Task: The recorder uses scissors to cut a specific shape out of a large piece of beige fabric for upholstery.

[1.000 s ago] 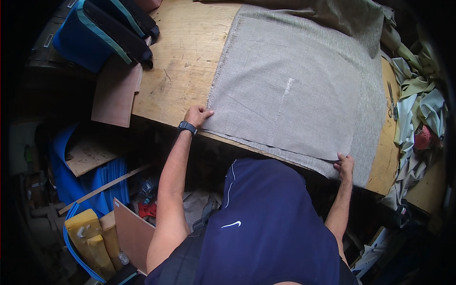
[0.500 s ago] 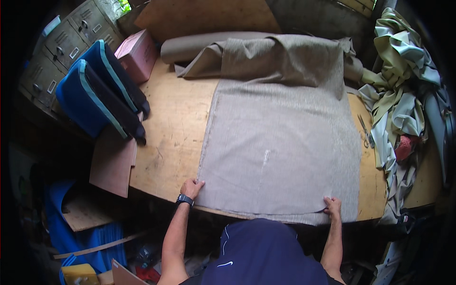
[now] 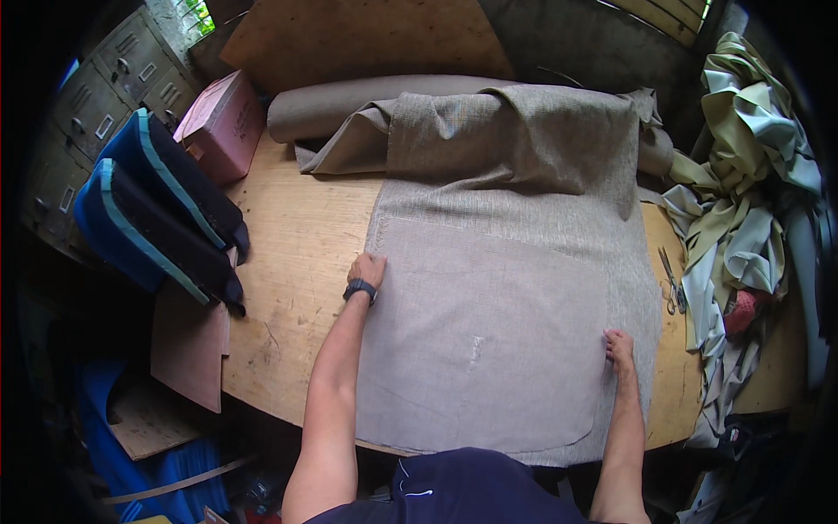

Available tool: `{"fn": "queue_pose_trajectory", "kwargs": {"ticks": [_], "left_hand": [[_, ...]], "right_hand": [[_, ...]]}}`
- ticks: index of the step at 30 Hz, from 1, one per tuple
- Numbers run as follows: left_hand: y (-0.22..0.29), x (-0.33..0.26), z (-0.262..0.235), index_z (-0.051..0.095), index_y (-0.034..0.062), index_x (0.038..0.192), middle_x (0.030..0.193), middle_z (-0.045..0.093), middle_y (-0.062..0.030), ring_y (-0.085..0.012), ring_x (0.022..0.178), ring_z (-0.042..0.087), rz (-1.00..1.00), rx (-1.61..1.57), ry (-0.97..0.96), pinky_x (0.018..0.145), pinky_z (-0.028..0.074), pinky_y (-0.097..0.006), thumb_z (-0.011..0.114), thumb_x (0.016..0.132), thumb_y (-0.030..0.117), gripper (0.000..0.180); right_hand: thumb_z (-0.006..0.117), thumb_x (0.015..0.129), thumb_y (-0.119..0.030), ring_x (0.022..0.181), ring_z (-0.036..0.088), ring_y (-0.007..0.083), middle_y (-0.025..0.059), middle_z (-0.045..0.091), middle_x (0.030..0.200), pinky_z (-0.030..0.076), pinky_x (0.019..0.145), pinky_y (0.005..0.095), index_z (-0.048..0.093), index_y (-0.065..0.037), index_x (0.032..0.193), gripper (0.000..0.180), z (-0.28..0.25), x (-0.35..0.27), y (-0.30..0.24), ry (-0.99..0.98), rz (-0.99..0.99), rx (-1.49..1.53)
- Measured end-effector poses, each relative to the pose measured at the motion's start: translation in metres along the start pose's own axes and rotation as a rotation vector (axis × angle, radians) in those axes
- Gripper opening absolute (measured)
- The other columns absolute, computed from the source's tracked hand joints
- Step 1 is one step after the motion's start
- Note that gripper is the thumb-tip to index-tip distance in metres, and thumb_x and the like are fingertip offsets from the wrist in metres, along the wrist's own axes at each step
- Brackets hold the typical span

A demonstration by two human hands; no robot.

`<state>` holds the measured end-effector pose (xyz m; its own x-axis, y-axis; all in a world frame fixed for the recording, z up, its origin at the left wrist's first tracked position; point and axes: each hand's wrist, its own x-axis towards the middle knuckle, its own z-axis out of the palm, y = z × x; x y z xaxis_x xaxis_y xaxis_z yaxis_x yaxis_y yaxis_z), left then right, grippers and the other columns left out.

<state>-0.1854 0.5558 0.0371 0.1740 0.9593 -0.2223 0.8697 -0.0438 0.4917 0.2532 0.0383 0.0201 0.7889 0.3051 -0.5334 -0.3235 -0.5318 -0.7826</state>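
A grey-beige cut fabric piece (image 3: 489,288) lies flat on top of a longer, shinier length of fabric (image 3: 515,205) on the wooden table. My left hand (image 3: 367,269), with a dark watch at the wrist, is closed at the left edge of the piece, near its far corner. At the right edge, a little nearer to me, my right hand (image 3: 619,346) has its fingers pinched on the piece's border. The longer length shows as a strip beyond that border. Its far part is folded loosely over a fabric roll (image 3: 340,96).
Scissors (image 3: 671,284) lie on the table (image 3: 288,288) to the right. Beyond them hangs a heap of cream and pale vinyl-like material (image 3: 742,166). Blue-and-black cushions (image 3: 148,218) and a pink box (image 3: 223,127) stand at the left, near metal lockers (image 3: 96,113).
Both hands have moved from the near corners of the fabric piece farther along its side edges, the left one farther than the right. The head view has shifted too.
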Motion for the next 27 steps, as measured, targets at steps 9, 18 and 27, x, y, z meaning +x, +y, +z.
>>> {"fn": "queue_pose_trajectory", "kwargs": {"ticks": [9, 18, 27], "left_hand": [[0.022, 0.062, 0.014, 0.072, 0.0088, 0.093, 0.092, 0.073, -0.0112, -0.0328, 0.091, 0.069, 0.003, -0.145, 0.205, 0.080, 0.052, -0.043, 0.069, 0.085, 0.036, 0.029], [0.004, 0.067, -0.002, 0.075, 0.0102, 0.090, 0.088, 0.074, -0.0083, -0.0270, 0.085, 0.069, -0.070, -0.257, 0.213, 0.079, 0.052, -0.039, 0.075, 0.081, 0.036, 0.027], [0.002, 0.076, -0.010, 0.075, 0.0074, 0.087, 0.087, 0.074, -0.0107, -0.0256, 0.083, 0.070, -0.039, -0.221, 0.105, 0.076, 0.053, -0.041, 0.075, 0.081, 0.037, 0.030]], "right_hand": [[0.070, 0.085, -0.015, 0.067, 0.047, 0.0086, -0.0043, 0.054, 0.071, 0.040, 0.063, 0.0271, 0.064, -0.003, 0.084, 0.014, 0.051, 0.073, -0.075, 0.015, -0.216, -0.209], [0.067, 0.085, -0.015, 0.064, 0.044, 0.0126, -0.0012, 0.051, 0.067, 0.039, 0.063, 0.0310, 0.060, 0.000, 0.077, 0.018, 0.079, 0.076, -0.098, 0.111, -0.278, -0.398], [0.068, 0.087, -0.020, 0.068, 0.048, 0.0131, 0.0028, 0.055, 0.071, 0.043, 0.063, 0.0341, 0.060, 0.001, 0.082, 0.023, 0.077, 0.083, -0.088, 0.181, -0.317, -0.583]]}}
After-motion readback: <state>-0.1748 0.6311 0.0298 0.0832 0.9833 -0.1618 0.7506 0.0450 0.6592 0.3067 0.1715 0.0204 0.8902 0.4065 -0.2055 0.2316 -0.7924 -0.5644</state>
